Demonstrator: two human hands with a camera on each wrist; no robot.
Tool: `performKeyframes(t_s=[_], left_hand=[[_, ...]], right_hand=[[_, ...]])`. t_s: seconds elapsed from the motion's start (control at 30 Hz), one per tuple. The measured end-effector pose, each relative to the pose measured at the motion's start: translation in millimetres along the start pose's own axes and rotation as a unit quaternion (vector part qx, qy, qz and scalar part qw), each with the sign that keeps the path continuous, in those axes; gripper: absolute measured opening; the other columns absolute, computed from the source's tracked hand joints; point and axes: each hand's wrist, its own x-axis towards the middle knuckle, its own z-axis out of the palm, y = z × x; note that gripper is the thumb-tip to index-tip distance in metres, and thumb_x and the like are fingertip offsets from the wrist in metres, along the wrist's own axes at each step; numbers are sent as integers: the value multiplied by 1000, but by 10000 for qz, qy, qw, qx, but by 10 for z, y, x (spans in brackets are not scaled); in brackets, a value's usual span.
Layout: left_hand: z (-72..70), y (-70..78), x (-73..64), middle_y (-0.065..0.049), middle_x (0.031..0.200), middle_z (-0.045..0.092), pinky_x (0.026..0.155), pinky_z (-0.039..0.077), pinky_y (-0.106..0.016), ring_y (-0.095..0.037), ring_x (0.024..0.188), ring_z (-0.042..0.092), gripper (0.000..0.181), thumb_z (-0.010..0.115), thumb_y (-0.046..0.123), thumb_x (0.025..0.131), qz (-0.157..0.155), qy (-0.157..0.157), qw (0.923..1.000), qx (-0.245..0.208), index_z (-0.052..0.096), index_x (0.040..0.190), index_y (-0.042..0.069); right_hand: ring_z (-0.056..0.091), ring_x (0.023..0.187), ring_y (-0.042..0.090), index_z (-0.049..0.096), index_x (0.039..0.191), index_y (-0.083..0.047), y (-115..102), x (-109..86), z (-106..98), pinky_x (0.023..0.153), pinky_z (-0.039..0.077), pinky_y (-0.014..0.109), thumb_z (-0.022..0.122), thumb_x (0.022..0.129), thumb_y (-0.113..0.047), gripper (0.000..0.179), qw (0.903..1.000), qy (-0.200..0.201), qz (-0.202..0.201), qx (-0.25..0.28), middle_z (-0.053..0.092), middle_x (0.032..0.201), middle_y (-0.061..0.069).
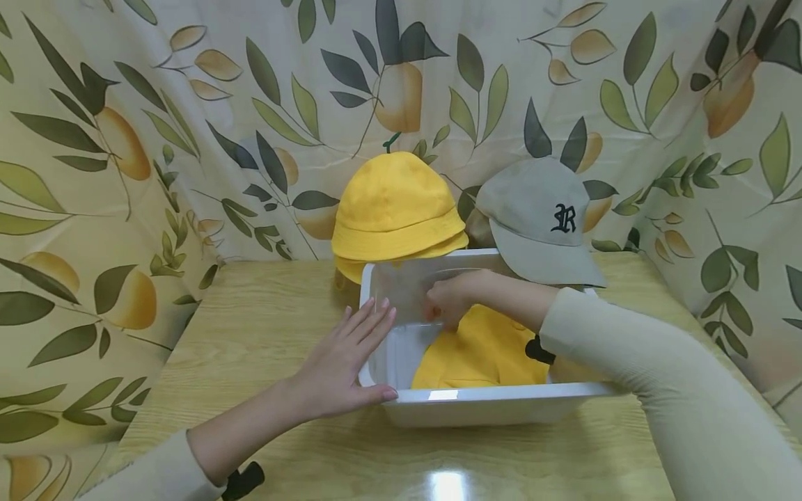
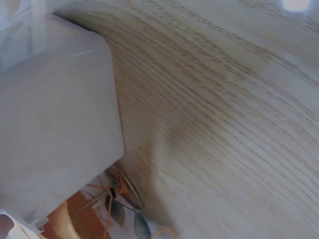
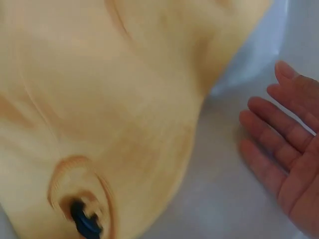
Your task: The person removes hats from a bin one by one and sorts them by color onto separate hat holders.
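My right hand (image 1: 456, 296) reaches down inside a white plastic bin (image 1: 501, 395). In the right wrist view its fingers (image 3: 269, 134) are loosely extended beside a yellow hat (image 3: 119, 124), apart from the cloth and holding nothing. That hat lies in the bin, with a dark stem (image 3: 85, 219) on its crown. My left hand (image 1: 344, 362) is spread at the bin's left front corner, its thumb at the front rim and its fingers along the left side. Only the bin's outer wall (image 2: 60, 114) and the table show in the left wrist view, with the left hand almost entirely out of sight.
Behind the bin stand stacked yellow bucket hats (image 1: 397, 209), the top one with a green stem. To their right is a grey cap (image 1: 541, 216) with a black letter R. A wood-grain table (image 1: 263, 320) lies below, and leaf-patterned cloth (image 1: 263, 174) hangs behind it.
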Motion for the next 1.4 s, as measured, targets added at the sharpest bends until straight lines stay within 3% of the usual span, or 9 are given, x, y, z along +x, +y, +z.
performKeyframes(t_s=[0.17,0.3,0.5,0.77,1.1,1.27,1.4], left_hand=[[5,-4,-8,-10,157,18,113,20,-53,-32,144,16,99,12,78,85,0,32,9999,149,22,150,4],[41,-10,-17,-10,157,18,114,20,-52,-33,143,19,99,13,78,85,-10,149,9999,31,22,150,3],[82,-17,-37,-11,156,19,113,21,-53,-34,143,19,98,15,77,86,27,384,9992,-141,22,149,2],[97,-36,-39,-10,157,20,111,23,-56,-31,143,19,95,12,73,88,184,527,9984,-15,20,149,2],[74,-37,-31,-12,156,21,111,25,-55,-33,141,24,96,9,73,88,242,594,9977,202,21,149,-1],[81,-33,-29,-11,156,21,111,24,-55,-33,141,25,96,9,73,88,208,581,9980,131,17,150,2],[74,-21,-32,-11,156,22,111,23,-56,-34,140,26,97,9,74,87,163,560,9983,36,20,149,1]], right_hand=[[55,84,14,66,109,-2,97,96,135,81,51,29,76,72,-8,39,9995,-176,-94,234,67,100,9],[51,81,12,67,105,-5,159,143,250,77,48,26,76,70,-7,36,9988,-221,51,423,63,92,3],[45,79,11,62,101,-8,200,180,351,74,42,23,78,67,-8,38,9993,-202,-145,290,55,87,-1],[43,74,11,60,100,-6,156,193,365,67,37,21,79,70,-14,36,9989,-265,-69,392,50,80,-1],[46,67,7,62,86,-8,125,221,359,64,41,19,79,74,-20,24,9978,-205,-468,420,54,74,-5],[47,73,6,63,96,-8,121,226,361,71,42,18,77,77,-20,27,9940,-599,-517,751,55,80,-7],[42,66,5,61,87,-5,121,231,356,62,35,16,76,77,-16,22,9898,-786,-640,997,46,71,-8]])
